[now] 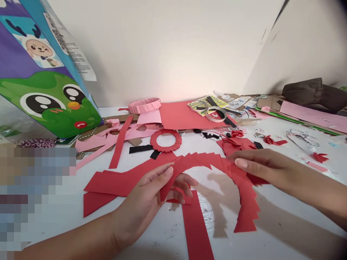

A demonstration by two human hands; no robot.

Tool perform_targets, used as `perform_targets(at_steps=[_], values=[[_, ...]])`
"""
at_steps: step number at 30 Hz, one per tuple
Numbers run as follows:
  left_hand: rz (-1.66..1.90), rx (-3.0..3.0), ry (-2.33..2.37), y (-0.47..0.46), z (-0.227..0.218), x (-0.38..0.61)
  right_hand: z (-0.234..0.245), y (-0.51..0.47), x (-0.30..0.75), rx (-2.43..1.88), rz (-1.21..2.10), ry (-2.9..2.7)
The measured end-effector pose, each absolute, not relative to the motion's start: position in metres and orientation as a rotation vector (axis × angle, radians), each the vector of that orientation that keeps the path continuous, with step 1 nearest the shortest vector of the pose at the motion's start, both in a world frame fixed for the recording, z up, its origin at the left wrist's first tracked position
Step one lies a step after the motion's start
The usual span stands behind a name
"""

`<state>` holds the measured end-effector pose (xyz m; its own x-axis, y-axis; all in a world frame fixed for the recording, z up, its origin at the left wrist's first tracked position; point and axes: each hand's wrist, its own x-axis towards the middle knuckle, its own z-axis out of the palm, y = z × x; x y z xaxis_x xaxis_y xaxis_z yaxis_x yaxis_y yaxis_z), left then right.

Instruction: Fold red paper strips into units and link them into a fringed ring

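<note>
Red pleated paper arc (pixel 245 195), left hand (pixel 146 206) pinching, right hand (pixel 257 164) pressing

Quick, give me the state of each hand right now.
Left hand: closed, pinching one end of the red paper arc.
Right hand: fingers flat on the arc; grip cannot be told.
</note>
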<state>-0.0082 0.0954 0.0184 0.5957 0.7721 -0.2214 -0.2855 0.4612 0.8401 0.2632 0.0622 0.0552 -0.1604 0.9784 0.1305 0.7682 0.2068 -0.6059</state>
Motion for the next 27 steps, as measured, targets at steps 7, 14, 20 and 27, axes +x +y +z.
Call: perform_targets(at_steps=[7,14,20,27], values=[[0.822,0.796,0.665,0.097,0.016,-0.009,0.046,0.057,0.258,-1.595,1.061,-1.513],[0.912,0.782,0.744,0.095,0.016,-0.008,0.042,0.058,0.247,-1.488,1.228,-1.664],[0.93,0.789,0.798,0.093,0.017,-0.008,0.041,0.057,0.244,-1.554,0.921,-1.859],[0.898,0.864,0.808,0.094,0.016,-0.007,0.06,0.072,0.249,-1.507,0.694,-1.917]])
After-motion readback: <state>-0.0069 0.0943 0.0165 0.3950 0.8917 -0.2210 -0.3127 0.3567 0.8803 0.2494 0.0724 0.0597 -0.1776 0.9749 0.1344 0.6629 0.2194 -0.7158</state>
